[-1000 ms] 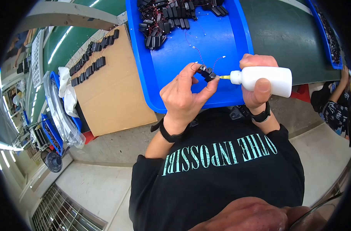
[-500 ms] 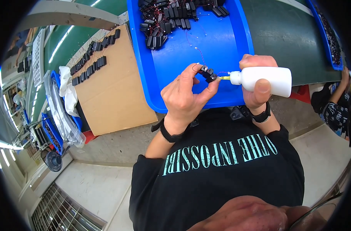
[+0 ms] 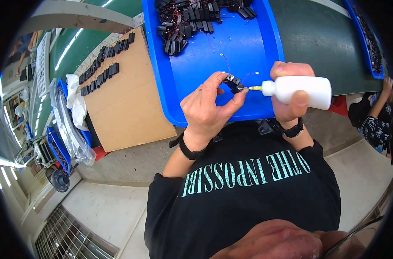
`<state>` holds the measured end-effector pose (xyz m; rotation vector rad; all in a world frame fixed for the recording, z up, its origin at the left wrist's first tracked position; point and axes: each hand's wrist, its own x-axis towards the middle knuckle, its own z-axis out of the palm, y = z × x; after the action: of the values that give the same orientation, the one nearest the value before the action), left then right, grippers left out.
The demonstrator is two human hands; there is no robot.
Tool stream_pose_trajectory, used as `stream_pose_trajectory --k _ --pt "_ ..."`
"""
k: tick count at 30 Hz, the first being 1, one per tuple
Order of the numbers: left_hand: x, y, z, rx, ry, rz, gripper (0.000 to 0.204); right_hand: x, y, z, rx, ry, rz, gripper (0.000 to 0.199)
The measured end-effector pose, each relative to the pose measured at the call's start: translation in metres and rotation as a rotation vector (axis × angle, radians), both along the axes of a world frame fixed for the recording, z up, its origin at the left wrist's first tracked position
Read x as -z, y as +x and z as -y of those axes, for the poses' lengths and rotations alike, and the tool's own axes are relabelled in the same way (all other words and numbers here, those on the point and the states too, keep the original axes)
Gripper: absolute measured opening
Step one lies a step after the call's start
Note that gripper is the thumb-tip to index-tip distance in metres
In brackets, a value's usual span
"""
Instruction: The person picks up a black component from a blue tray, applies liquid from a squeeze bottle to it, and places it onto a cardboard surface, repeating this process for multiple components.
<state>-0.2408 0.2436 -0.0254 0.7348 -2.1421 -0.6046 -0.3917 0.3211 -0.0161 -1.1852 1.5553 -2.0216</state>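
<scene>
Between the thumb and fingers of my left hand (image 3: 206,103) are small black rectangular parts with thin wires (image 3: 234,83), seemingly two side by side. Their twisted wires end in small white connectors. My right hand (image 3: 291,93) is wrapped round a white squeeze bottle (image 3: 308,91), held nearly level with its yellowish needle tip (image 3: 255,88) pointing left. The tip ends close to the black parts, by my left thumb; whether it touches them I cannot tell. Both hands are over the near part of a blue tray (image 3: 196,71), where a heap of similar black wired parts (image 3: 192,21) fills the far side.
On the left, a brown cardboard sheet (image 3: 127,103) carries rows of black wired parts (image 3: 106,64). A green work surface (image 3: 313,43) extends right to another blue tray (image 3: 369,43). Another person (image 3: 373,116) is at the right edge. Clear plastic bags (image 3: 69,125) lie beyond the cardboard.
My right hand has drawn the bottle slightly to the right, so its tip sits a little farther from the black parts. The left hand stays almost still.
</scene>
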Motion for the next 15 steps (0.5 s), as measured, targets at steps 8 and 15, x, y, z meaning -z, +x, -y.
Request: stream_pose_trajectory --k 8,15 --pt "0.002 -0.001 0.0 0.058 -0.092 -0.037 0.043 0.004 0.0 0.004 0.121 -0.06 0.016 0.057" --pt "0.004 -0.001 0.002 0.068 -0.101 -0.043 0.042 0.013 -0.009 -0.006 -0.051 -0.065 0.04 0.049"
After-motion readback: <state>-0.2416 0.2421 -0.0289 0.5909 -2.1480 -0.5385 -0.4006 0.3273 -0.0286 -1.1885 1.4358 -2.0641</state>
